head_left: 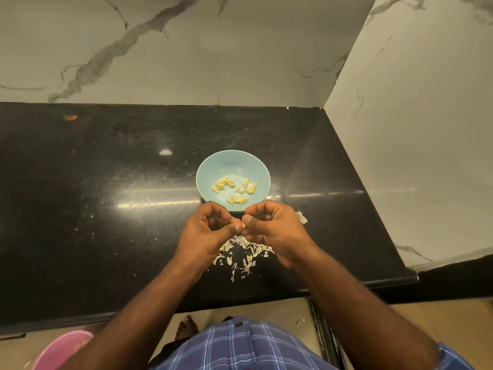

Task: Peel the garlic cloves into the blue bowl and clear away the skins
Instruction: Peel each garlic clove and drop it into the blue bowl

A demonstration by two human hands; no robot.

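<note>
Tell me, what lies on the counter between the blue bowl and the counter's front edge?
A scatter of garlic skins on the black counter, under both hands, left hand and right hand, near the blue bowl. The head view shows it.

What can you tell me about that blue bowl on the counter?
The blue bowl is pale blue, round, smooth and glossy like glazed ceramic. It stands upright on the black countertop, just beyond both hands. Peeled yellowish garlic cloves lie scattered across its bottom. Nothing visibly touches it besides the counter.

Pale blue bowl (233, 166) holds yellow cloves (234, 189) — black speckled counter (106, 182), white grey-veined wall (186, 49), blue plaid shirt (248, 345).
</note>
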